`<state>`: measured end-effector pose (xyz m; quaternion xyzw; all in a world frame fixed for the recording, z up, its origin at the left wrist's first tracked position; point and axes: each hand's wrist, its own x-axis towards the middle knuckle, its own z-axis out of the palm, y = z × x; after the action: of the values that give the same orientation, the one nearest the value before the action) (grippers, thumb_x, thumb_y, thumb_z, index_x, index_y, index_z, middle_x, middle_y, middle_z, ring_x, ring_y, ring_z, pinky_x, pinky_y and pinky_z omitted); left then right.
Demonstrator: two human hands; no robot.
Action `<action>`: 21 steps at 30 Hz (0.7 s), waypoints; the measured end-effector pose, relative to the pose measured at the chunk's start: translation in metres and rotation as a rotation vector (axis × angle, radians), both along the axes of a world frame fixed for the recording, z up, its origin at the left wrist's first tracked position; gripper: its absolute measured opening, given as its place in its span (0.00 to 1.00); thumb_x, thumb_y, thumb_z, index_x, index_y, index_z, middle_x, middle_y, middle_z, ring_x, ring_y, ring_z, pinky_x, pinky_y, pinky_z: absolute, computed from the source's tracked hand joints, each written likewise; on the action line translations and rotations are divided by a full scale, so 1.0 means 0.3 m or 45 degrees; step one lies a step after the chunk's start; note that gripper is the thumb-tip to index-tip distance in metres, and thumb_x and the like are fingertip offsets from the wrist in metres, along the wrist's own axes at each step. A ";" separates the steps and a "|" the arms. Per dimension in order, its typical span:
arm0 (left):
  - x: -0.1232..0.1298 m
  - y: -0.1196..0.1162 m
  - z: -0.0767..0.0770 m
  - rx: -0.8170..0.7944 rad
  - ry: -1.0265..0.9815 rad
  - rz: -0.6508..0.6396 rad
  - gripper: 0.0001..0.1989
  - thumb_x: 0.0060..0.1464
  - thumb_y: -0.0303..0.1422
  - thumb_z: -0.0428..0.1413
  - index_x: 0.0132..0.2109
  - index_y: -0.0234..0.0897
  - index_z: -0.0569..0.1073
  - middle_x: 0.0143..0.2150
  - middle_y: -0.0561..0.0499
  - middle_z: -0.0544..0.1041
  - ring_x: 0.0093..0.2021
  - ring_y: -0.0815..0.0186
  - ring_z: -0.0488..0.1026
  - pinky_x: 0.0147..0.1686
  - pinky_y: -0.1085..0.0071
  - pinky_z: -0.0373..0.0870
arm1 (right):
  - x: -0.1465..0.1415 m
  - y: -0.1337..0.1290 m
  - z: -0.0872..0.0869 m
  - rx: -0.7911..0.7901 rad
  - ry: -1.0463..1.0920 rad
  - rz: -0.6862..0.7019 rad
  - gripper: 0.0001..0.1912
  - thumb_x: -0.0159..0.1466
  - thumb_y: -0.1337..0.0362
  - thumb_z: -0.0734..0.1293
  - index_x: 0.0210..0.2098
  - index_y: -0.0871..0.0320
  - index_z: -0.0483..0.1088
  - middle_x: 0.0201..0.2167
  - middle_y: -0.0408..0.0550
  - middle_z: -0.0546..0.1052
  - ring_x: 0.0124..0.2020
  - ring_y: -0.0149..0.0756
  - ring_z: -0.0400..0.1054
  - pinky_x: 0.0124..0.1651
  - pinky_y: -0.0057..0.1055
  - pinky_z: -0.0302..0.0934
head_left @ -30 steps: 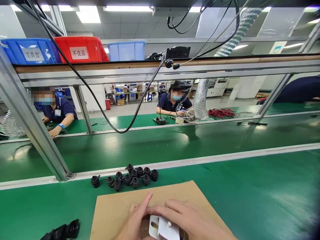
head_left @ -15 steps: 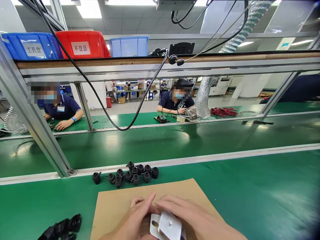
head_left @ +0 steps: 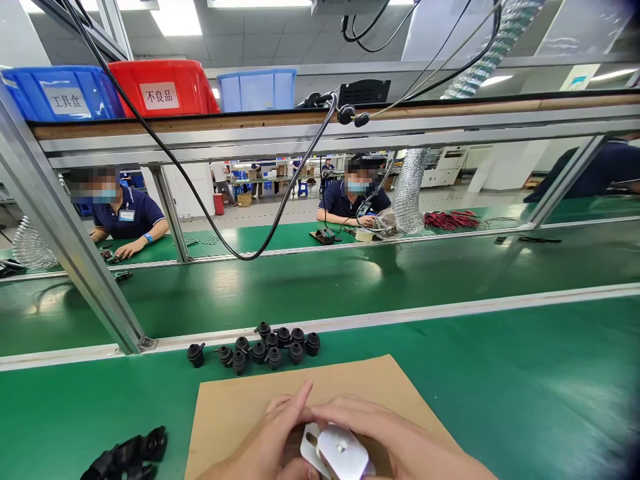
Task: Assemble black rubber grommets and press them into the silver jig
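Find the metal part (head_left: pixel 347 455) at the near edge of the scene, low over the cardboard (head_left: pixel 240 400), between both hands. Note the left hand (head_left: pixel 270 437) grasping its left side, with a bent thumb close to the slotted plate (head_left: pixel 311 442), and the right hand (head_left: pixel 385 427) closed over its far and right sides, with fingers reaching across to the left hand. Cannot tell the exact placing of the hidden fingertips. Best, as a judgement, to steady with the left hand and make small shifts with the right. Watch the overlap of the two plates, and press gently rather than force a crooked fit. Keep skin out of the gap between them, probably tight enough to pinch. Stay over the cardboard, likely kinder to the finish than bare green table (head_left: pixel 500 387). Avoid brushing the black caps (head_left: pixel 273 357), just beyond the far edge, or the black pieces (head_left: pixel 130 457) at near left.
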<state>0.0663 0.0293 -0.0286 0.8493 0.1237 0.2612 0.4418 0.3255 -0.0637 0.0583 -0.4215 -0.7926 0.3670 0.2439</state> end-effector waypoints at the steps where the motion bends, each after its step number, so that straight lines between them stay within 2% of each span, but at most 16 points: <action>1: 0.000 -0.002 0.001 -0.004 0.006 0.010 0.55 0.61 0.36 0.67 0.80 0.61 0.38 0.69 0.47 0.75 0.67 0.48 0.69 0.70 0.50 0.59 | -0.008 0.000 -0.006 -0.012 -0.054 -0.046 0.45 0.59 0.65 0.76 0.73 0.43 0.64 0.63 0.50 0.76 0.64 0.54 0.70 0.67 0.47 0.65; 3: 0.000 -0.006 0.004 0.001 -0.006 0.014 0.57 0.59 0.33 0.67 0.80 0.59 0.38 0.68 0.46 0.75 0.67 0.48 0.69 0.70 0.51 0.60 | -0.023 -0.001 -0.010 -0.016 -0.183 -0.160 0.44 0.57 0.64 0.78 0.71 0.41 0.66 0.59 0.49 0.78 0.60 0.55 0.72 0.65 0.48 0.66; 5: 0.002 -0.008 0.012 0.018 -0.036 0.010 0.57 0.58 0.31 0.67 0.80 0.57 0.39 0.67 0.46 0.76 0.67 0.48 0.70 0.70 0.51 0.61 | -0.023 -0.002 -0.006 -0.003 -0.216 -0.202 0.46 0.57 0.62 0.79 0.72 0.41 0.65 0.60 0.52 0.78 0.61 0.58 0.71 0.65 0.52 0.65; 9: 0.004 -0.010 0.042 -0.041 -0.047 -0.020 0.57 0.56 0.25 0.64 0.80 0.59 0.40 0.67 0.46 0.77 0.66 0.50 0.74 0.68 0.51 0.67 | 0.013 0.009 -0.002 -0.024 0.065 0.001 0.51 0.58 0.61 0.78 0.77 0.46 0.58 0.71 0.55 0.68 0.70 0.59 0.64 0.71 0.53 0.60; 11: 0.002 -0.012 0.054 -0.135 -0.032 -0.056 0.57 0.56 0.23 0.63 0.80 0.59 0.40 0.68 0.47 0.77 0.65 0.52 0.75 0.67 0.53 0.70 | 0.020 0.016 -0.015 -0.067 0.138 0.081 0.49 0.58 0.65 0.76 0.76 0.47 0.60 0.73 0.54 0.66 0.71 0.57 0.63 0.73 0.51 0.58; 15: -0.002 -0.019 0.057 -0.193 -0.009 -0.054 0.59 0.54 0.21 0.63 0.81 0.55 0.39 0.70 0.46 0.75 0.67 0.53 0.75 0.69 0.54 0.69 | -0.001 0.010 -0.042 -0.032 -0.096 -0.074 0.51 0.52 0.65 0.80 0.73 0.42 0.64 0.67 0.50 0.73 0.67 0.59 0.68 0.71 0.54 0.61; 17: -0.001 -0.022 0.056 -0.164 -0.020 -0.032 0.59 0.53 0.21 0.64 0.81 0.53 0.39 0.69 0.45 0.76 0.66 0.52 0.75 0.68 0.54 0.70 | -0.008 0.001 -0.043 0.011 -0.182 -0.113 0.50 0.55 0.62 0.80 0.74 0.41 0.63 0.66 0.52 0.74 0.66 0.61 0.68 0.70 0.56 0.62; 21: 0.006 -0.020 0.065 -0.141 -0.040 -0.065 0.58 0.55 0.23 0.63 0.81 0.55 0.39 0.67 0.46 0.78 0.62 0.53 0.78 0.64 0.57 0.74 | -0.004 -0.011 -0.018 0.047 0.060 0.008 0.43 0.63 0.58 0.75 0.76 0.49 0.60 0.71 0.58 0.68 0.71 0.59 0.62 0.73 0.55 0.58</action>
<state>0.0681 0.0233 -0.0092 0.8223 0.1095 0.2558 0.4964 0.3242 -0.0670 0.0528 -0.4058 -0.7945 0.3629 0.2691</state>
